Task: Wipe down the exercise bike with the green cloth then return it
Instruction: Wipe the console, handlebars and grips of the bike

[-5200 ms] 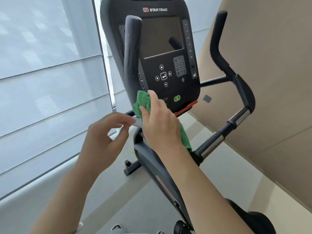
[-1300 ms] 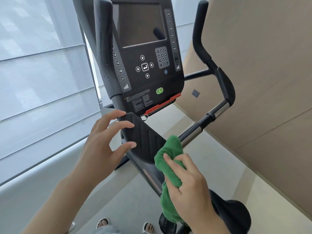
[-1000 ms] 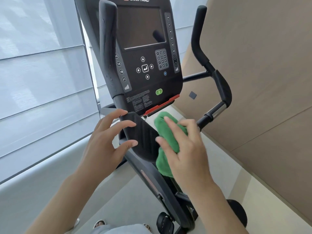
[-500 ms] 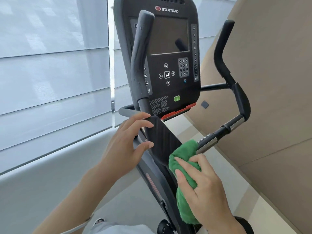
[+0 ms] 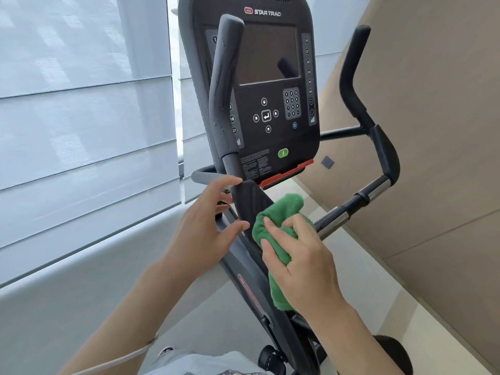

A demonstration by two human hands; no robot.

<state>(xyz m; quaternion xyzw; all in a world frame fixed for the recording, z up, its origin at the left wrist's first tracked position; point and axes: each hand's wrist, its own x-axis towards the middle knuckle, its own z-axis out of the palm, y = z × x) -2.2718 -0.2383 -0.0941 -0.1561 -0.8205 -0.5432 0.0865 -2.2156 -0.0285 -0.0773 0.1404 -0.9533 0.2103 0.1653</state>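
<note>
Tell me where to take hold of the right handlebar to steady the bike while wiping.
Grip the black padded bend of the right handlebar, wrapping over it from above. It is thicker than the slick chrome section below, and it sits apart from the green cloth.

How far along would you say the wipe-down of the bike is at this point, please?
Midway, apparently. The right hand presses the green cloth on the ribbed panel below the console, which the left hand steadies. Droplets remain on the left handlebar. Returning the cloth is left.
</note>
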